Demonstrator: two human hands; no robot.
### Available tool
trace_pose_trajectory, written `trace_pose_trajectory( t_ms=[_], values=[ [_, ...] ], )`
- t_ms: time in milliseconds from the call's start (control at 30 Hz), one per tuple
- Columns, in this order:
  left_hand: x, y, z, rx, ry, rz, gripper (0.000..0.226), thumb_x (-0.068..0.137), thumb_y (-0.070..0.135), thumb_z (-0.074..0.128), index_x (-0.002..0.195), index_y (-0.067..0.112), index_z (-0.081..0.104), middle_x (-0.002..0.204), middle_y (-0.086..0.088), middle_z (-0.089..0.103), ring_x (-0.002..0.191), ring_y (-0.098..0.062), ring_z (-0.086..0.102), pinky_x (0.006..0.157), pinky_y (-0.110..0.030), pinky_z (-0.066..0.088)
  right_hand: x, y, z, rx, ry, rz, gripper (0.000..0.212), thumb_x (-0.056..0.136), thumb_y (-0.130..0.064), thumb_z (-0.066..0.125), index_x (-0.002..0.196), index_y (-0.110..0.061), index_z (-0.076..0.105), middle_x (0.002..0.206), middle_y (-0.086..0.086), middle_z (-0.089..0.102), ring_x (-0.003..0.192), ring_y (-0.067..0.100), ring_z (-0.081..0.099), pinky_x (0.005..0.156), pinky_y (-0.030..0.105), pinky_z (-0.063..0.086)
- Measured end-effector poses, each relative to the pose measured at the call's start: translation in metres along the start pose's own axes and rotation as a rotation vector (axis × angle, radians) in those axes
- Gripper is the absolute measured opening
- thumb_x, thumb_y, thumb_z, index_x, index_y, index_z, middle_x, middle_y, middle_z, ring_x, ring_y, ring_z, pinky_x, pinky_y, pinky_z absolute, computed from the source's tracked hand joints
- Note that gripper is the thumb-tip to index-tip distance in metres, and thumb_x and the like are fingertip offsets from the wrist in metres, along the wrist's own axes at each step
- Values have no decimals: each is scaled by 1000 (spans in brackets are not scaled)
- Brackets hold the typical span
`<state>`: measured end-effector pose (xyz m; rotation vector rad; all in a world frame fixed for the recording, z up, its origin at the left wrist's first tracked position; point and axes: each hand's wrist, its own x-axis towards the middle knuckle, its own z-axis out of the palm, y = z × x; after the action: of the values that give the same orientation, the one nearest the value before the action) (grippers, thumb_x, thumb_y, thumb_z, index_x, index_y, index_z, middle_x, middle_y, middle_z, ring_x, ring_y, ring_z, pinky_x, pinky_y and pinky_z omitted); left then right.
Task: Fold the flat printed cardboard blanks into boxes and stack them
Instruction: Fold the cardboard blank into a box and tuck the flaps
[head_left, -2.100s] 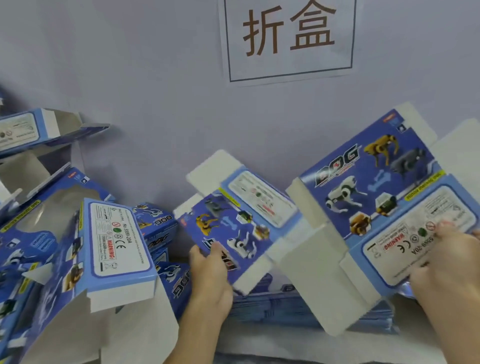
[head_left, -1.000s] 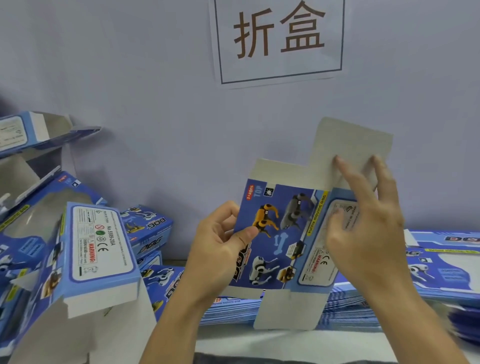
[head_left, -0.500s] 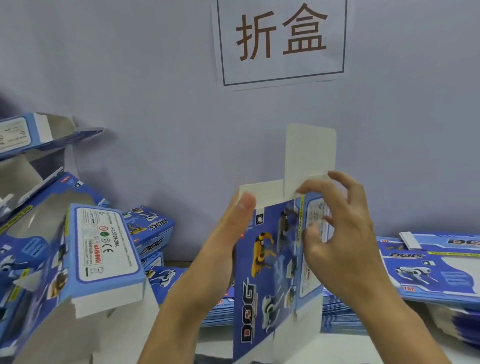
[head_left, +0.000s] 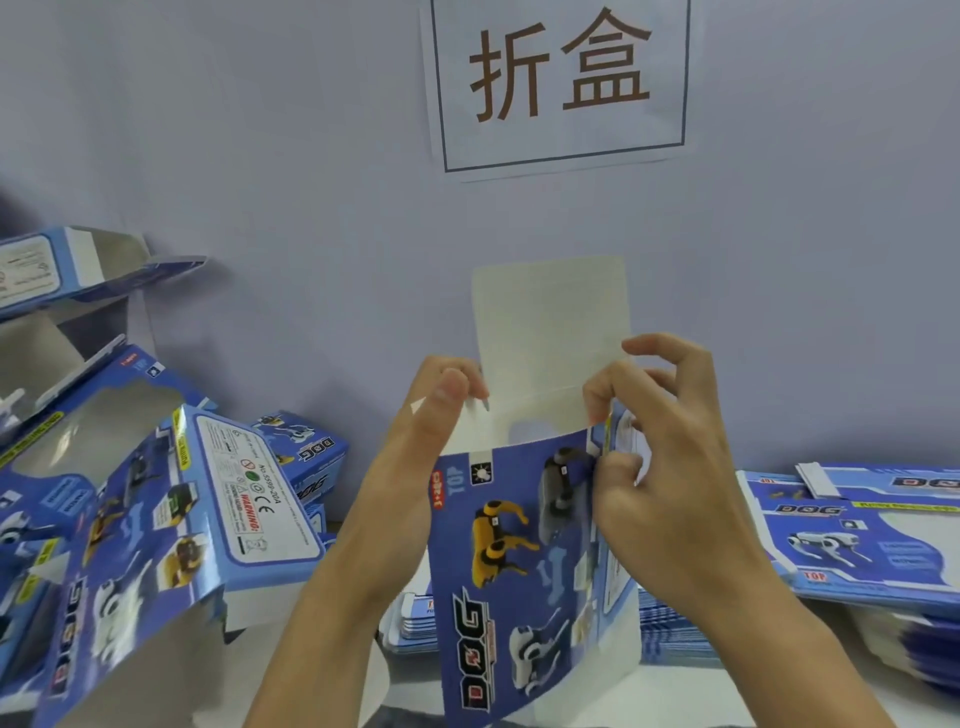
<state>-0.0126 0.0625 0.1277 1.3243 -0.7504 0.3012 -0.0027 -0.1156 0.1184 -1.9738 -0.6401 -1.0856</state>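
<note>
Since 0.5 s ago the blue printed cardboard blank (head_left: 524, 561) has turned, its white top flap (head_left: 550, 332) now broad and upright. Left hand (head_left: 415, 467) grip pinches the upper left flap; right hand (head_left: 670, 478) grip grasps the upper right edge. Blank held above the desk (head_left: 675, 696).

Your right hand (head_left: 670, 467) is covering the side panel of the box (head_left: 524, 561), so its label is not readable. Your left hand (head_left: 415, 467) is hiding the box's left edge. Right of the box, the flat blanks (head_left: 852, 535) are running past the picture's edge.
</note>
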Motion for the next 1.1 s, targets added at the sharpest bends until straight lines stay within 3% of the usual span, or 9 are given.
trace_pose_trajectory(
  t_ms=[167, 300, 400, 500, 633, 800, 933, 1033, 1100],
  values=[
    [3, 2, 2, 82, 51, -62, 31, 89, 55, 48, 91, 24, 51, 81, -7, 65, 72, -23, 69, 61, -37, 56, -3, 0, -6, 183, -78, 92, 24, 72, -48, 43, 92, -36, 51, 132, -9, 33, 136, 7, 29, 94, 23, 33],
    [2, 1, 6, 75, -8, -65, 36, 83, 61, 58, 94, 27, 55, 93, -13, 64, 82, -27, 69, 71, -42, 59, -3, 3, -8, 277, -160, 195, 51, 65, -72, 56, 101, -37, 48, 137, -9, 36, 116, -16, 44, 79, 0, 40],
    [-1, 2, -4, 101, -152, -120, 47, 71, 59, 78, 105, 37, 54, 115, -23, 60, 104, -44, 64, 90, -61, 53, -3, 5, -7, 263, -157, 181, 52, 60, -71, 63, 98, -41, 44, 131, -7, 40, 107, -19, 46, 76, -6, 37],
    [-3, 1, -11, 125, -275, -133, 52, 75, 26, 82, 112, 42, 49, 114, -11, 67, 102, -39, 69, 83, -45, 58, -3, 7, -8, 244, -134, 159, 52, 59, -72, 65, 96, -41, 45, 126, -5, 40, 106, -19, 47, 75, -5, 38],
    [2, -3, -5, 243, -41, 13, 55, 77, 33, 83, 120, 32, 48, 104, 3, 73, 94, -22, 74, 74, -27, 59, -4, 7, -12, 272, -153, 132, 57, 59, -68, 68, 109, -52, 45, 133, -10, 39, 108, -20, 46, 76, -5, 38],
    [7, -6, 2, 140, 300, 54, 75, 61, 51, 83, 124, 37, 46, 98, -1, 76, 82, -26, 76, 65, -33, 61, -1, 6, -18, 438, -71, 147, 99, 54, -63, 74, 138, -66, 22, 136, -29, 43, 114, -16, 50, 82, 0, 42],
    [8, -8, 16, 105, 366, 57, 75, 61, 59, 82, 123, 36, 46, 106, -4, 73, 75, -20, 75, 58, -23, 57, -3, -6, -10, 627, -138, 106, 104, 66, -45, 85, 146, -58, 19, 137, -12, 58, 115, 10, 65, 91, 28, 55],
    [8, -14, 30, 173, 421, 71, 75, 61, 70, 78, 122, 40, 45, 104, 10, 69, 76, -15, 75, 60, -23, 58, -4, -12, -5, 647, -132, 71, 97, 73, -28, 82, 147, -53, 25, 130, -19, 62, 105, 9, 70, 80, 18, 56],
    [7, -17, 30, 164, 479, 32, 76, 62, 75, 69, 124, 37, 45, 111, 1, 69, 80, -20, 75, 64, -33, 61, -4, -12, -4, 626, -58, 90, 97, 68, -27, 89, 143, -51, 33, 131, -17, 61, 97, 8, 72, 75, 20, 59]
  ],
)
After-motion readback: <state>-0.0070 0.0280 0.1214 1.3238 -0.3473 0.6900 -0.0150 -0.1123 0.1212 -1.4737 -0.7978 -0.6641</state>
